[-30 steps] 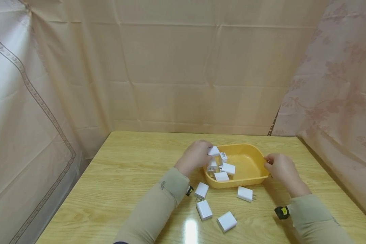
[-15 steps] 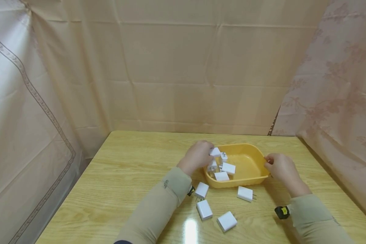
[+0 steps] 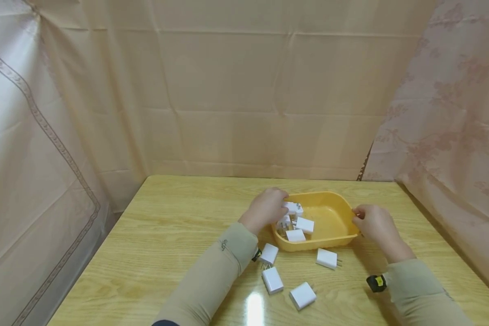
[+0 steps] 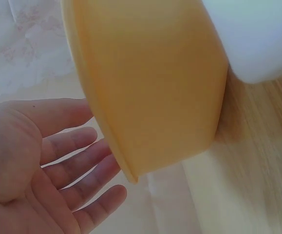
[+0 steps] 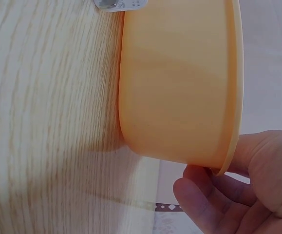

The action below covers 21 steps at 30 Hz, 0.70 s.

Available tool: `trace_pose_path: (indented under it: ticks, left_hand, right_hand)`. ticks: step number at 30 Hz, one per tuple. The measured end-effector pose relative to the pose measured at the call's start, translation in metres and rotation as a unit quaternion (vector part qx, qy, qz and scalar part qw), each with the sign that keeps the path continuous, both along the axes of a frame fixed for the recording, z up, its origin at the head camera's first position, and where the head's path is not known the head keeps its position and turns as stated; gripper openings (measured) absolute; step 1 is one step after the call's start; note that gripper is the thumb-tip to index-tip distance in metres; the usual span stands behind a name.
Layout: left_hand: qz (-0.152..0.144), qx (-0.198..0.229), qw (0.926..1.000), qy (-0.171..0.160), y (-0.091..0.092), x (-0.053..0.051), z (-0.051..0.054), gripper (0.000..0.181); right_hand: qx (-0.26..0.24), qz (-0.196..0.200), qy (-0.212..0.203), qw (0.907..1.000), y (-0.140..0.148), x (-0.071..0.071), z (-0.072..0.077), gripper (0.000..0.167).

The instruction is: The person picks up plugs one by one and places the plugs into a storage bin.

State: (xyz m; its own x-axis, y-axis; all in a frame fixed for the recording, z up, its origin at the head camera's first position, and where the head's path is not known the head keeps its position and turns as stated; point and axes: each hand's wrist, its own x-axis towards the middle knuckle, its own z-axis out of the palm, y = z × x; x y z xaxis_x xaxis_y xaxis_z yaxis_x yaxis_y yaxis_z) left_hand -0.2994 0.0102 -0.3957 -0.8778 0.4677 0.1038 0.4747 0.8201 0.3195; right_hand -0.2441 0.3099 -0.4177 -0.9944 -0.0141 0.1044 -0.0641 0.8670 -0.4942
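A yellow plastic basin (image 3: pixel 330 217) stands on the table, with several white charger plugs (image 3: pixel 305 225) gathered in its left end. My left hand (image 3: pixel 265 209) reaches over the basin's left rim, right beside a white charger plug (image 3: pixel 290 208) just inside. In the left wrist view, the fingers (image 4: pixel 82 183) of that hand are spread and loosely bent by the rim; the thumb's tip is hidden behind it. My right hand (image 3: pixel 378 228) pinches the basin's right rim. The right wrist view shows the thumb over the rim and bent fingers (image 5: pixel 199 200) below it.
In front of the basin, several more charger plugs lie on the wooden table (image 3: pixel 179 217), such as a charger plug (image 3: pixel 303 296) near the front and a charger plug (image 3: pixel 327 259) closer in. Cloth curtains (image 3: pixel 228 99) hang behind and on both sides.
My left hand has shifted slightly right over the rim, and the charger plug by its fingers has moved right and lower into the basin. My right hand keeps its place on the rim.
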Motion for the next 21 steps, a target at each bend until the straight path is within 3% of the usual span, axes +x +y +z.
trace_pose_path:
  ticks: [10,21]
  left_hand:
    - [0.009,0.018,0.9997,-0.016,-0.0037,0.0018,0.0012,0.038]
    - [0.019,0.02,0.9995,-0.015,-0.0046,0.0048,0.0052,0.039]
  right_hand:
    - [0.002,-0.006,-0.014,0.9999,-0.0006,-0.0016,0.0022,0.031]
    - [0.005,0.004,0.003,1.0,0.0007,-0.0013,0.0006,0.03]
